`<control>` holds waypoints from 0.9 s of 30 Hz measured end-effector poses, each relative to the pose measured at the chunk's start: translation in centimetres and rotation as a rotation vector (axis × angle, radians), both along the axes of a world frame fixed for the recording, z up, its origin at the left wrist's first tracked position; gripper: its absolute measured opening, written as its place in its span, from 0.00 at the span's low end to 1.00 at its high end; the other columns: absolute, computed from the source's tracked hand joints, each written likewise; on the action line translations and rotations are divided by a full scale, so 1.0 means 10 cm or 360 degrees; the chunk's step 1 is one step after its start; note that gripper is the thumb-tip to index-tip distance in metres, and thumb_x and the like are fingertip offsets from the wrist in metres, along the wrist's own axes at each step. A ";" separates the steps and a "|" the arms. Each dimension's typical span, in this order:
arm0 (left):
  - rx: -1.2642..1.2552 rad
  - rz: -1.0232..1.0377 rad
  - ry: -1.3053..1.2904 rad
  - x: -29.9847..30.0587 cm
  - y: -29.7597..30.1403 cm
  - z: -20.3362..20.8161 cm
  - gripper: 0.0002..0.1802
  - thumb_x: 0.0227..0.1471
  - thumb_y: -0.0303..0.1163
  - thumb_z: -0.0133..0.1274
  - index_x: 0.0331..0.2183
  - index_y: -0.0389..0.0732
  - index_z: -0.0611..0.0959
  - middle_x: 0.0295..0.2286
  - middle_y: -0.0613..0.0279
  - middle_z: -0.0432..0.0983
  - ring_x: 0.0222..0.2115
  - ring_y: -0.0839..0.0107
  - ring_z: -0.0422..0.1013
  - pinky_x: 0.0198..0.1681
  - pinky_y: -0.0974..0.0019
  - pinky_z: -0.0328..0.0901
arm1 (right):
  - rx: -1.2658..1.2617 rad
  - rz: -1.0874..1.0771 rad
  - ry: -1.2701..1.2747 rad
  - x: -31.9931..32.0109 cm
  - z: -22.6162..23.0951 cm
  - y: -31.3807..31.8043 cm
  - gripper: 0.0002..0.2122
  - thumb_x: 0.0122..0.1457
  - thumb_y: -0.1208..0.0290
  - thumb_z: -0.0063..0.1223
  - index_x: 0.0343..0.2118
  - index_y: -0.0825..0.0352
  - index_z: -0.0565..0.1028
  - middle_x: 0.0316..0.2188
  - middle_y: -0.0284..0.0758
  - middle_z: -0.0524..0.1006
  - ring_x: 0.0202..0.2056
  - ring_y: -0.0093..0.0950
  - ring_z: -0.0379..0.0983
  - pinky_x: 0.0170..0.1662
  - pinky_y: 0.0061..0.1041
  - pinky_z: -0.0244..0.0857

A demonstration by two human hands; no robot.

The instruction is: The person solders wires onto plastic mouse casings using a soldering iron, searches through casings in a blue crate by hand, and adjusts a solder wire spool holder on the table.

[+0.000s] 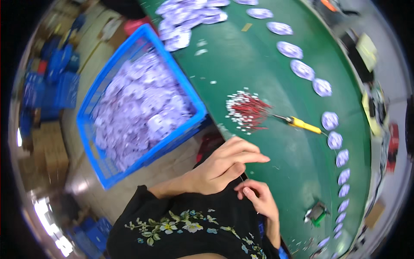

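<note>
Red thin wires bundled on belt — hand fingers loosely curled, holding nothing visible.

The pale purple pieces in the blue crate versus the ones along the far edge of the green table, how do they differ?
The crate pieces lie heaped and overlapping inside the blue crate; the edge pieces lie flat on the green table, mostly spaced apart. The crate pieces form one dense mass; the edge pieces trace a single curved row. The crate sits beside the table, lower, it seems. Both sets look like the same pale purple kind.
</note>
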State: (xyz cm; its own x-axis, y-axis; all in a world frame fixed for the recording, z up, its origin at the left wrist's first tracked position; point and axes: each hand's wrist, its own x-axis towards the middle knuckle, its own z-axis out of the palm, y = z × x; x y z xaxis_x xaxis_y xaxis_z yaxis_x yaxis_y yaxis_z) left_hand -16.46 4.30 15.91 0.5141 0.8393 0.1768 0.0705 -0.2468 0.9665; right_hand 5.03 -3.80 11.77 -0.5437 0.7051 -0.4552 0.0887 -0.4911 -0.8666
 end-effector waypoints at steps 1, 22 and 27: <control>-0.0107 0.0049 0.0042 -0.08 -0.04 0.05 0.27 0.64 0.45 0.33 0.47 0.35 0.78 0.42 0.51 0.71 0.44 0.57 0.65 0.52 0.58 0.57 | -0.0065 0.0002 0.0023 -0.07 0.01 -0.07 0.09 0.63 0.71 0.46 0.34 0.71 0.76 0.23 0.32 0.74 0.27 0.21 0.70 0.33 0.21 0.64; 0.1027 0.0957 0.1766 -2.60 0.70 -0.79 0.24 0.43 0.38 0.59 0.44 0.39 0.76 0.42 0.51 0.69 0.47 0.54 0.66 0.50 0.54 0.62 | -0.0017 -0.0669 0.0028 -0.28 -0.14 0.13 0.14 0.65 0.65 0.47 0.29 0.72 0.72 0.19 0.32 0.69 0.20 0.18 0.61 0.23 0.16 0.51; 0.0814 0.0906 0.1884 -3.01 0.81 -0.73 0.19 0.51 0.40 0.54 0.44 0.41 0.76 0.46 0.50 0.70 0.49 0.52 0.65 0.53 0.53 0.60 | -0.0088 -0.0604 0.0050 -0.35 -0.18 0.27 0.14 0.65 0.65 0.46 0.29 0.73 0.72 0.19 0.32 0.68 0.20 0.19 0.61 0.23 0.18 0.54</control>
State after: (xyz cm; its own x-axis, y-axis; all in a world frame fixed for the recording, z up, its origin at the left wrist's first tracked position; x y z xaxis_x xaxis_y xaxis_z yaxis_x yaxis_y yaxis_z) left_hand -46.53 12.39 8.62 0.1878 0.9551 0.2290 0.9743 -0.2106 0.0794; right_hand 1.58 -1.14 9.98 -0.2632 0.8338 -0.4853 -0.1348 -0.5299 -0.8373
